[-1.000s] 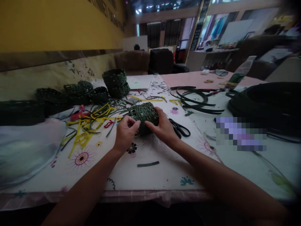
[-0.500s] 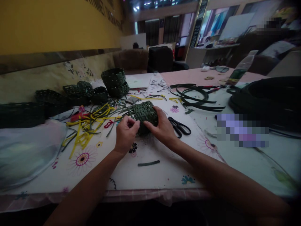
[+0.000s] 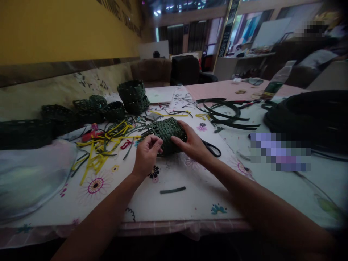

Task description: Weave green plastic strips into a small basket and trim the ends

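Observation:
A small dark green woven basket (image 3: 170, 132) lies on its side above the table, loose strip ends sticking out of its left end. My right hand (image 3: 191, 143) wraps round its right end, thumb on the near side and fingers over the top. At the left end, my left hand (image 3: 148, 152) is closed in a pinch, thumb against forefinger; what is between them is hidden. Black-handled scissors (image 3: 213, 148) lie just beyond my right hand, partly covered. One short green strip (image 3: 173, 190) rests on the tablecloth nearer me.
Yellow and green strip scraps (image 3: 108, 145) are heaped on the left, near a plastic bag (image 3: 35, 177). Several woven baskets (image 3: 132, 96) stand along the wall. Coiled strips (image 3: 225, 112), a bottle (image 3: 277, 81) and a large dark coil (image 3: 307, 119) occupy the right side.
The basket and my right hand have shifted slightly right, now covering more of the scissors. My left hand stays pinched near the basket's left end.

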`<state>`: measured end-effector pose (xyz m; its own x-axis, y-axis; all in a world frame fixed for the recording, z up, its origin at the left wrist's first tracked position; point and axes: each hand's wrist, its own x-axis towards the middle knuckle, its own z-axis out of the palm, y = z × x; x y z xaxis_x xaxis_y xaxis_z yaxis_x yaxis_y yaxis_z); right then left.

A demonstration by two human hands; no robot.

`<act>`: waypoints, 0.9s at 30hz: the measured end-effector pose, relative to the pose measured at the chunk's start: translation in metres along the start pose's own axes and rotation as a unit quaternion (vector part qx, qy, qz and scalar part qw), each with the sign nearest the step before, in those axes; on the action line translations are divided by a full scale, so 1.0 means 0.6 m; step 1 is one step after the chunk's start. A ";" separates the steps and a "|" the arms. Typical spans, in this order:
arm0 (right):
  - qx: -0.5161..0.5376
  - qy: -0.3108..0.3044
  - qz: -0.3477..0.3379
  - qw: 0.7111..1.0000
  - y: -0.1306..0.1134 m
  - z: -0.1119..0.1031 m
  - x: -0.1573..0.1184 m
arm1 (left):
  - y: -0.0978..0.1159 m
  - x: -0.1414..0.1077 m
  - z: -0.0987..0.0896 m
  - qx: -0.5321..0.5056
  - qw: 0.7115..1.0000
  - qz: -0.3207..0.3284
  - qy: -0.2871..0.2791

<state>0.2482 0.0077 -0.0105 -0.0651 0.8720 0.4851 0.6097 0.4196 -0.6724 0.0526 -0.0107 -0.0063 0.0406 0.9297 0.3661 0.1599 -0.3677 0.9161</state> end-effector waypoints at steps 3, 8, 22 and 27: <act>-0.170 -0.084 0.066 0.980 0.002 -0.059 0.008 | -0.007 0.004 -0.006 -0.024 1.000 -0.019 0.008; -0.407 -0.244 0.148 0.868 0.031 -0.098 -0.013 | -0.023 0.017 -0.014 -0.107 0.993 -0.040 0.042; -0.391 -0.280 0.157 0.862 0.075 -0.098 -0.022 | -0.020 0.041 -0.031 -0.265 0.949 -0.041 0.167; -0.317 -0.260 0.200 0.890 0.090 -0.105 -0.010 | -0.021 0.034 -0.028 -0.242 0.958 -0.038 0.151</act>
<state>0.3312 0.0091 -0.0143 0.0011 0.9875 -0.1573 0.9789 -0.0332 -0.2018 0.0349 0.0127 -0.0078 -0.2520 0.9322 0.2600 -0.3271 -0.3349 0.8837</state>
